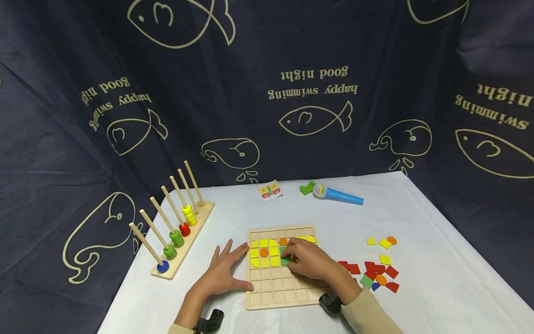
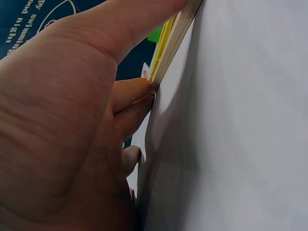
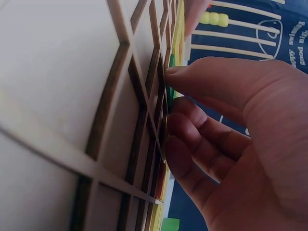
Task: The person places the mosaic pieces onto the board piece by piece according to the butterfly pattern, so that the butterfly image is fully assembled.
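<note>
A wooden grid board (image 1: pixel 275 297) lies on the table with yellow, orange and green tiles in its upper rows. My left hand (image 1: pixel 221 274) is spread at its left side, thumb and fingertips touching the edge. In the left wrist view, the thumb (image 2: pixel 144 19) reaches the board's wooden rim (image 2: pixel 175 43). My right hand (image 1: pixel 310 259) bends over the board's upper middle, thumb and fingertips at a green square tile (image 1: pixel 285 261). In the right wrist view, the green tile (image 3: pixel 172 86) shows between thumb and curled fingers, partly hidden. The right hand covers several grid squares.
Loose red tiles (image 1: pixel 354 269), yellow tiles (image 1: pixel 385 260) and a few other colours lie right of the board. A wooden peg rack (image 1: pixel 179 260) with coloured beads stands at left. Behind are a butterfly card (image 1: pixel 270 190), a green block (image 1: pixel 307 188) and a blue toy microphone (image 1: pixel 344 196).
</note>
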`<state>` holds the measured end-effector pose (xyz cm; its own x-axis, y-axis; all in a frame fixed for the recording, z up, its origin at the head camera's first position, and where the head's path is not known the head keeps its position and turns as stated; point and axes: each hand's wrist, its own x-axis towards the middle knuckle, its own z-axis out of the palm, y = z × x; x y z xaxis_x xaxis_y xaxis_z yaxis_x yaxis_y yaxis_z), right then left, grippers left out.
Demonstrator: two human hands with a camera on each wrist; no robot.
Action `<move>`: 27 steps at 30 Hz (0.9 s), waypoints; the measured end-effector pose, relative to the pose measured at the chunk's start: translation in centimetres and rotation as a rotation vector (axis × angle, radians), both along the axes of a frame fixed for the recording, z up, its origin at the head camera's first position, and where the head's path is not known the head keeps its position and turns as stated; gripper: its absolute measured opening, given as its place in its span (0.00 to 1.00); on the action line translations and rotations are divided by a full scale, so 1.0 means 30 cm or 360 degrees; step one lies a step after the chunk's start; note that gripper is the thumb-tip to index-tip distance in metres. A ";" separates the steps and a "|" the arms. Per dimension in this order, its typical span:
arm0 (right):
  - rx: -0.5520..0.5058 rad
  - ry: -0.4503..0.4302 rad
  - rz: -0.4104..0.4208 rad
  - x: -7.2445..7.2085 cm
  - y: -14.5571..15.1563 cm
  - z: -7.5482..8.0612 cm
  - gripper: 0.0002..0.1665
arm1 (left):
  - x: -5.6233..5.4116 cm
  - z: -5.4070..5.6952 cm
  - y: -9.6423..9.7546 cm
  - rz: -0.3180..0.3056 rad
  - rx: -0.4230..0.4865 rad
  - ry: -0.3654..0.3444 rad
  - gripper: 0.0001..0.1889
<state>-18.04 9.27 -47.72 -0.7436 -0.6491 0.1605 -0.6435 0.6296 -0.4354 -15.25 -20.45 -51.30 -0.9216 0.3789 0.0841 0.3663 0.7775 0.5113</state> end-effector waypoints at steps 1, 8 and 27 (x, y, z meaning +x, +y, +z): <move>0.0000 0.0006 -0.0005 0.000 0.000 -0.001 0.13 | 0.000 0.000 0.000 0.0001 -0.0001 -0.0003 0.59; 0.0009 0.0039 -0.0041 0.009 0.033 0.011 0.12 | 0.000 0.000 0.001 0.0013 -0.0006 -0.0019 0.60; 0.0016 -0.0064 -0.0344 0.015 0.307 0.049 0.14 | 0.003 0.006 0.001 -0.0003 0.0008 -0.0025 0.59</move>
